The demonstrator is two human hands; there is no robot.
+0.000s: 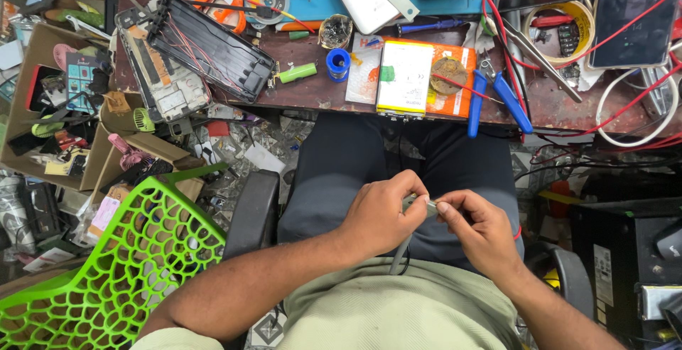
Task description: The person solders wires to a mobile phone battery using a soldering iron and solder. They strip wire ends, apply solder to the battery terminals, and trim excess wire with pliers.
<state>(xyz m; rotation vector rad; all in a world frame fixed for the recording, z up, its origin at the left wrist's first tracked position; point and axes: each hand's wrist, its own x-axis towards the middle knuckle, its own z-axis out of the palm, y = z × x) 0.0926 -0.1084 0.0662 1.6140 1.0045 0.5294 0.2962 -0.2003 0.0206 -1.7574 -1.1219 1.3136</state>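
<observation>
While held over the lap, left hand (pixel 380 216) and right hand (pixel 477 228) pinch one grey cable (pixel 399 252), table (pixel 320 94) beyond, blue pliers (pixel 497 98), green chair (pixel 121 265) left.

A dark brown wooden tabletop (pixel 320 94) runs across the top of the frame, full of small stuff. A bright green plastic chair (pixel 121 265) with holes in it stands at the lower left. Cardboard boxes (pixel 42 108) sit at the left. The floor (pixel 263 144) below the tabletop has patterned tiles. A black box (pixel 625 250) stands at the lower right. The light is bright and even.
</observation>
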